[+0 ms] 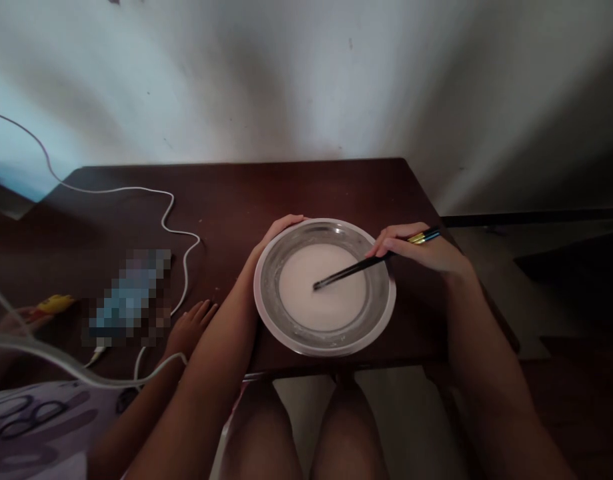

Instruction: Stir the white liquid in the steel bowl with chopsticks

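A round metal bowl [270, 319] stands near the front edge of the table and holds a smooth, whitish liquid [319, 312]. My left hand [277, 231] curls round the bowl's far left side, its fingertips at the rim and part of it hidden behind the bowl. In my right hand [417, 248] is a pair of black chopsticks [353, 268] with gold and blue bands at the top end. They slant down to the left over the right rim, and their tips touch or dip into the middle of the liquid.
The dark brown table [286, 187] meets a pale wall [296, 80]. On the left lie a blurred-out phone [131, 293] and a white cable [186, 267]. Another person's hand [189, 330] rests beside my left forearm. A yellow object [55, 305] is at far left.
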### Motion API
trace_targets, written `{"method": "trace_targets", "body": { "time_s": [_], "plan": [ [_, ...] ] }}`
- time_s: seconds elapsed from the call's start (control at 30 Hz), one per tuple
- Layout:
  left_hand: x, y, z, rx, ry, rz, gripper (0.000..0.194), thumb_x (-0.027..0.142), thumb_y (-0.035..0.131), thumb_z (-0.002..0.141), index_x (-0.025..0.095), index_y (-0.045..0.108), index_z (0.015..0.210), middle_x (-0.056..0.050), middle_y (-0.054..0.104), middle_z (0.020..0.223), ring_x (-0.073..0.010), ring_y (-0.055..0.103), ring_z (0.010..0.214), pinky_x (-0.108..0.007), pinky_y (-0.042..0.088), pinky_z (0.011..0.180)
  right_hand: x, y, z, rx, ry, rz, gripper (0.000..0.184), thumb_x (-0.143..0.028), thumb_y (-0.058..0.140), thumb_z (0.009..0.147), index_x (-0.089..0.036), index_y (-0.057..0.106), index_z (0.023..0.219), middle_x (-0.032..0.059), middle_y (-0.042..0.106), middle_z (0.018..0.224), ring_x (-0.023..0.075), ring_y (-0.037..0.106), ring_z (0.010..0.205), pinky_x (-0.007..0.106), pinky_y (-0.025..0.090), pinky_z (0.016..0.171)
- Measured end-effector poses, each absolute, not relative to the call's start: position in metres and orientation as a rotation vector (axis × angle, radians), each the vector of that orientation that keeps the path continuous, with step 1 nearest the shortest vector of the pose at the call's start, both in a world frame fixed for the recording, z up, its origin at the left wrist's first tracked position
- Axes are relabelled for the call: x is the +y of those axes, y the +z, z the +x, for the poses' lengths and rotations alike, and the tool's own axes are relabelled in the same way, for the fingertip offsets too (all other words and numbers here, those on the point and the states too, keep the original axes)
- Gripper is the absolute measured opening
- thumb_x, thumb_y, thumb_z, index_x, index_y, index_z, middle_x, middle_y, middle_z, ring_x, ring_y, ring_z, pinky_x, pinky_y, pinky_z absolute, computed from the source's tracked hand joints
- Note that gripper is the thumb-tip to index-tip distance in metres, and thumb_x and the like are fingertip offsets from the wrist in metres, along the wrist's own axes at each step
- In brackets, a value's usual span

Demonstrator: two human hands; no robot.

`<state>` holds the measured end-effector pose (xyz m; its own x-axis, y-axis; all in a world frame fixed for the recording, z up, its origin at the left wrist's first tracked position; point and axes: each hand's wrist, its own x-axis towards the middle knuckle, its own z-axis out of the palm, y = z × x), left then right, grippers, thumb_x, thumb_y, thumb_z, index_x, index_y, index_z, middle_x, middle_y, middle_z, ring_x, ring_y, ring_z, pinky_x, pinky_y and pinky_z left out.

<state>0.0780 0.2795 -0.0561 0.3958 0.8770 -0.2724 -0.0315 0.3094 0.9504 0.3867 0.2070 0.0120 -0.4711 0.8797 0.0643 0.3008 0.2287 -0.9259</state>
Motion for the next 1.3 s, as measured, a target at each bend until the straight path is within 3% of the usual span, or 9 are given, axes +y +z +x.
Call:
{"method": "trace_targets", "body": {
  "time_s": [0.17, 0.3, 0.5, 0.67, 0.77, 0.9, 1.0, 1.1, 1.3],
  "plan": [
    [0.281, -0.057, 0.078, 0.97, 0.753, 1.06, 0.028, 0.045, 0.06, 0.085, 0.028, 0.079, 0.075, -0.008, 0.081, 0.082, -0.0337, 0.071, 0.095, -0.046, 0.054, 0.099, 0.207, 0.012, 0.396, -1.73, 1.044, -1.213, 0.029, -0.043, 0.071, 0.096, -0.024, 0.08, 0.077, 0.0049, 0.085, 0.091, 0.0205, 0.075, 0.091, 0.031, 0.052, 0.076],
    [0.282, -0.06, 0.077, 0.937, 0.748, 1.063, 0.029, 0.047, 0.059, 0.085, 0.028, 0.078, 0.071, -0.008, 0.081, 0.082, -0.0333, 0.07, 0.091, -0.046, 0.054, 0.096, 0.203, 0.015, 0.397, -1.793, 1.215, -1.123, 0.033, -0.043, 0.072, 0.095, -0.022, 0.079, 0.07, 0.0057, 0.083, 0.081, 0.0207, 0.076, 0.083, 0.033, 0.054, 0.079],
    [0.285, -0.062, 0.076, 0.958, 0.741, 1.108, 0.027, 0.049, 0.062, 0.082, 0.03, 0.076, 0.069, -0.007, 0.08, 0.078, -0.0349, 0.068, 0.096, -0.047, 0.053, 0.096, 0.206, 0.01, 0.387, -1.836, 1.16, -1.125, 0.028, -0.045, 0.072, 0.094, -0.022, 0.083, 0.082, 0.0065, 0.086, 0.097, 0.0195, 0.074, 0.088, 0.031, 0.051, 0.074],
    [0.286, -0.062, 0.076, 0.96, 0.741, 1.129, 0.028, 0.051, 0.061, 0.08, 0.03, 0.076, 0.069, -0.009, 0.079, 0.076, -0.0374, 0.067, 0.099, -0.048, 0.054, 0.092, 0.203, 0.014, 0.403, -1.724, 1.15, -1.189, 0.036, -0.043, 0.071, 0.097, -0.021, 0.078, 0.07, 0.0054, 0.083, 0.081, 0.0196, 0.075, 0.084, 0.032, 0.051, 0.078],
    [0.286, -0.061, 0.076, 0.97, 0.734, 1.135, 0.029, 0.049, 0.059, 0.082, 0.029, 0.076, 0.069, -0.009, 0.078, 0.075, -0.0375, 0.067, 0.1, -0.047, 0.054, 0.091, 0.203, 0.013, 0.392, -1.859, 1.315, -1.062, 0.033, -0.047, 0.074, 0.093, -0.023, 0.081, 0.072, 0.0059, 0.084, 0.085, 0.0213, 0.076, 0.085, 0.034, 0.055, 0.08],
    [0.286, -0.06, 0.077, 0.999, 0.732, 1.114, 0.028, 0.045, 0.057, 0.083, 0.03, 0.075, 0.07, -0.009, 0.078, 0.075, -0.0366, 0.068, 0.1, -0.046, 0.055, 0.091, 0.206, 0.008, 0.384, -1.855, 1.174, -1.097, 0.024, -0.045, 0.075, 0.091, -0.027, 0.083, 0.077, 0.003, 0.085, 0.094, 0.0215, 0.076, 0.091, 0.033, 0.056, 0.078],
    [0.285, -0.058, 0.079, 1.031, 0.732, 1.114, 0.027, 0.043, 0.055, 0.083, 0.03, 0.076, 0.072, -0.009, 0.078, 0.075, -0.0374, 0.069, 0.102, -0.047, 0.056, 0.091, 0.206, 0.01, 0.395, -1.74, 1.082, -1.185, 0.028, -0.046, 0.073, 0.094, -0.028, 0.081, 0.074, 0.002, 0.084, 0.088, 0.0219, 0.076, 0.088, 0.034, 0.056, 0.076],
    [0.283, -0.054, 0.08, 1.06, 0.71, 1.138, 0.029, 0.042, 0.053, 0.084, 0.03, 0.078, 0.078, -0.01, 0.079, 0.079, -0.0385, 0.07, 0.107, -0.049, 0.057, 0.093, 0.204, 0.014, 0.4, -1.775, 1.155, -1.161, 0.033, -0.047, 0.073, 0.093, -0.029, 0.079, 0.067, 0.0018, 0.082, 0.079, 0.0223, 0.077, 0.081, 0.036, 0.057, 0.077],
    [0.277, -0.048, 0.079, 1.13, 0.701, 1.159, 0.03, 0.044, 0.052, 0.088, 0.033, 0.079, 0.084, -0.007, 0.082, 0.088, -0.0365, 0.07, 0.117, -0.047, 0.057, 0.101, 0.207, 0.009, 0.384, -1.881, 1.161, -1.109, 0.025, -0.047, 0.075, 0.09, -0.028, 0.082, 0.075, 0.0026, 0.085, 0.092, 0.0226, 0.077, 0.09, 0.035, 0.058, 0.079]
  ]
}}
